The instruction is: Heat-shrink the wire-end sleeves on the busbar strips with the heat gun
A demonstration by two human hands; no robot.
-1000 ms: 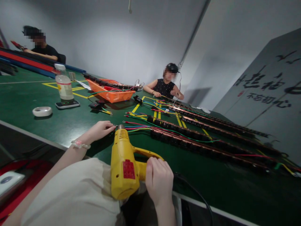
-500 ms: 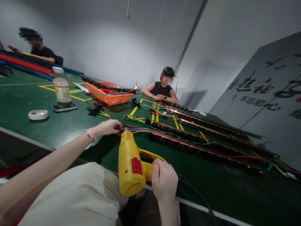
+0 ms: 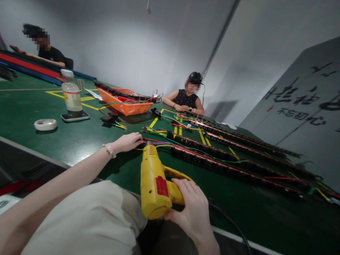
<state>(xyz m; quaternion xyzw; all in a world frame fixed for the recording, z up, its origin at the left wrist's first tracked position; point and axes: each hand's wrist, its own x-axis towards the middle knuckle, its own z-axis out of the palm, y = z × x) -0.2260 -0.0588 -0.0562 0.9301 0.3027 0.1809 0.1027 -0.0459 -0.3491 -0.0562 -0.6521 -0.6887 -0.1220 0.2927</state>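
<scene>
The person's left hand (image 3: pixel 129 141) is reaching out over the green table (image 3: pixel 53 141), its fingers closing in a pinch on the ends of the coloured wires (image 3: pixel 156 143) that are running away from it toward the long black socket strips (image 3: pixel 212 159) beyond. The fingertips themselves are tucked under, so just how they are holding the wire is hard to tell.

The right hand (image 3: pixel 191 209) is gripping the handle of the yellow heat gun (image 3: pixel 155 184). The gun is lying just inward of this hand, with its nozzle pointing away from the person and sitting right beside the left hand's fingertips and the wire ends.

Compared with a second ago, the right hand is no longer wrapping the handle as a tight fist from above. It is now sitting lower and further back, with its fingers laid out along the handle. The left hand is stretching further forward than before, and the nozzle has followed, so the gun's mouth and the pinched wire ends are staying close together.

Well off to the left of the left hand, a plastic bottle (image 3: pixel 72 97) is standing on a phone (image 3: pixel 75 117). A roll of tape (image 3: pixel 45 124) is lying nearer the table edge, and an orange tray (image 3: pixel 124 106) is sitting farther out. Across the table a co-worker (image 3: pixel 187 99) is sitting with both forearms on the table.
</scene>
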